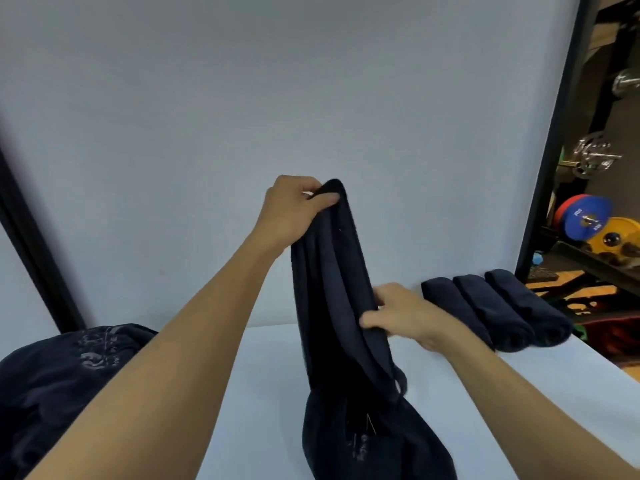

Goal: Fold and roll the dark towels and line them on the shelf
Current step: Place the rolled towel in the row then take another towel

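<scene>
Three rolled towels [491,310] already lie side by side at the right of the frame, against the back wall of the white shelf [263,375]. That looks like the start of the row the task asks for.

One more dark towel [332,289] hangs upright in the middle of the frame. The left hand [294,209] holds it highest, its grip a narrow pinch of thumb and fingers on the top fold. The right hand [405,317] is lower, its grip closed on the towel's right edge about halfway down. Holding it high probably lets the cloth drop straight, so the layers can be evened along their length before folding. The towel's lower end bunches on the shelf near the bottom of the frame.

More unfolded dark towels sit in a heap [69,382] at lower left, likely kept apart from the finished row.

Pale print [97,355] shows on the heap, and fainter marks show on the bunched end of the held towel. Neither can be read. At the right edge, a blue weight plate [585,216] and a yellow weight plate [616,233] carry small lettering, too blurred to read.
</scene>
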Action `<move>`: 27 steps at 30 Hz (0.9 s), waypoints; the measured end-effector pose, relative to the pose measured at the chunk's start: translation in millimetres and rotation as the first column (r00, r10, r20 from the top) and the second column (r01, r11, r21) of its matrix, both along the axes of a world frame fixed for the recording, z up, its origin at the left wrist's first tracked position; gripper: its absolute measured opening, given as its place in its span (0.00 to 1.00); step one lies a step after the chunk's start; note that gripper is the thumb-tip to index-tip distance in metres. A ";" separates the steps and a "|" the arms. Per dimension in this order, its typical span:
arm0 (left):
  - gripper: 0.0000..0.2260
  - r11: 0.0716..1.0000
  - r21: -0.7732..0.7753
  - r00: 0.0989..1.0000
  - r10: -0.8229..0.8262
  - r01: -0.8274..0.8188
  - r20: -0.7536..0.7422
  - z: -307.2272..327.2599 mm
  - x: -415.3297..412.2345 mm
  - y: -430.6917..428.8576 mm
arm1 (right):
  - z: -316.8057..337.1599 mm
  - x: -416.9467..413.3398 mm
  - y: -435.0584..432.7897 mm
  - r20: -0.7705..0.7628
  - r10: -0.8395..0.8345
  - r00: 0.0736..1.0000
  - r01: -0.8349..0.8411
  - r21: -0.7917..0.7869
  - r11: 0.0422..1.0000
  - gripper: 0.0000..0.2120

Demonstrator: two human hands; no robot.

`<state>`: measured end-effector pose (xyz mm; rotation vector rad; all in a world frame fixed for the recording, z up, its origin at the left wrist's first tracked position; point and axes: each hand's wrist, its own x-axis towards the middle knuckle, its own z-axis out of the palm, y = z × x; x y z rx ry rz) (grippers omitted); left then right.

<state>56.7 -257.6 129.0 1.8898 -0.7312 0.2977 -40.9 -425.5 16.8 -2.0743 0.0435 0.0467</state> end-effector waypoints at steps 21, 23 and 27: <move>0.03 0.752 -0.639 0.982 0.185 -0.161 -0.029 203.3 87.9 75.9 | 310.8 108.6 -85.2 0.669 -0.483 0.565 0.002 0.584 0.812 0.05; 0.03 0.715 -0.693 0.984 0.174 -0.092 0.049 227.4 64.1 86.3 | 336.7 87.7 -72.6 0.724 -0.467 0.507 -0.059 0.570 0.820 0.05; 0.03 0.690 -0.724 0.976 0.169 -0.016 0.140 244.9 8.9 111.0 | 354.0 29.7 -48.9 0.771 -0.475 0.425 -0.109 0.565 0.818 0.04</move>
